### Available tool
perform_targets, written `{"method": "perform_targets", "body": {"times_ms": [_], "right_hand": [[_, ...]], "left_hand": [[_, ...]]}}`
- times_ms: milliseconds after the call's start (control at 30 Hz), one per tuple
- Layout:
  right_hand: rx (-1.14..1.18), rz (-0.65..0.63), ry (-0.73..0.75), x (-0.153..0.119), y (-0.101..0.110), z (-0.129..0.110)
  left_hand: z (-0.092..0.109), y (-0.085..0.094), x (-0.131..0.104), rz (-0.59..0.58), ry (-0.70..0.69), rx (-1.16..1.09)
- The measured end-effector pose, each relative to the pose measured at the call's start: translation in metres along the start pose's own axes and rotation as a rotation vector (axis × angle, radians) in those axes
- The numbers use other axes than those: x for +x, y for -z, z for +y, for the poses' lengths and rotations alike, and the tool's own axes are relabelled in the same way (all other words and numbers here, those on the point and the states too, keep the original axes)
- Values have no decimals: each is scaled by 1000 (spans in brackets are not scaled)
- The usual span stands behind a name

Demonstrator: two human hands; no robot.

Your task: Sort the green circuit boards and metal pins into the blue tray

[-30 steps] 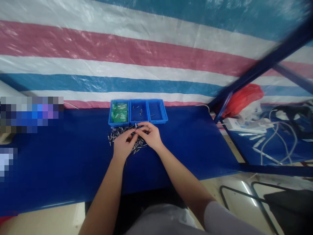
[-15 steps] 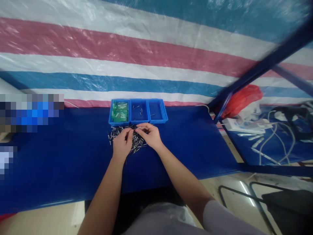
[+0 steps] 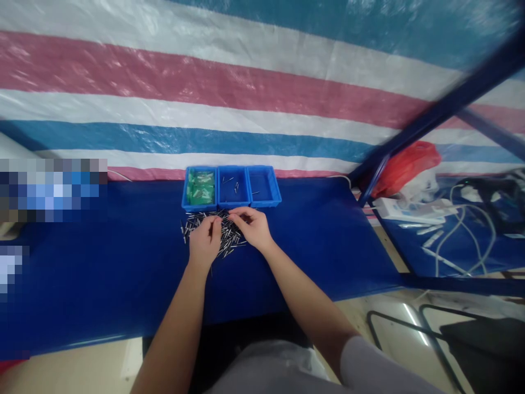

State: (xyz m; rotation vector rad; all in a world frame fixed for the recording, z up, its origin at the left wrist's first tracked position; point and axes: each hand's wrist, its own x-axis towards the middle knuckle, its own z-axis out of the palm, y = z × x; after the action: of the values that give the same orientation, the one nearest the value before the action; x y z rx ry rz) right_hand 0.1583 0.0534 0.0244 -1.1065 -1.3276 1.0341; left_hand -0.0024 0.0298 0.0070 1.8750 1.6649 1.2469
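Note:
A pile of thin black and silver metal pieces [image 3: 230,238] lies on the blue table [image 3: 135,257]. Over its left part is my left hand [image 3: 205,238], thumb and fingers pinched together. My right hand [image 3: 252,225] is over the pile's right side, also with thumb and fingertips closed. What either hand pinches is too small to make out. Behind the pile three blue bins stand side by side: the left bin [image 3: 199,208] holds green packets [image 3: 200,187], the middle bin [image 3: 233,203] a few metal pieces, the right bin [image 3: 264,189] one thin piece.
Striped plastic sheeting [image 3: 205,82] hangs behind the table. To the right are a blue metal frame [image 3: 426,123], a red bag [image 3: 410,164], white cables [image 3: 476,241] and a power strip. A black-framed chair [image 3: 471,339] stands at the lower right.
My fingertips have moved slightly apart, with the left ones a little further left. The bins and the pile look the same.

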Motion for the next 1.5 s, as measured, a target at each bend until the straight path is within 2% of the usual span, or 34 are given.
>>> {"method": "perform_targets", "body": {"times_ms": [200, 567, 767, 967, 1200, 1500], "right_hand": [[-11, -7, 17, 0, 0, -1], [-83, -41, 50, -3, 0, -4], [-85, -30, 35, -2, 1, -3], [-22, -16, 30, -1, 1, 1], [-66, -25, 28, -2, 0, 1], [-36, 2, 28, 0, 1, 2]], "left_hand": [[5, 1, 0, 19, 0, -6], [-1, 1, 2, 17, 16, 83], [4, 2, 1, 2, 35, 10], [6, 0, 1, 27, 8, 27], [2, 2, 2, 9, 2, 66], [8, 1, 1, 36, 16, 6]]}}
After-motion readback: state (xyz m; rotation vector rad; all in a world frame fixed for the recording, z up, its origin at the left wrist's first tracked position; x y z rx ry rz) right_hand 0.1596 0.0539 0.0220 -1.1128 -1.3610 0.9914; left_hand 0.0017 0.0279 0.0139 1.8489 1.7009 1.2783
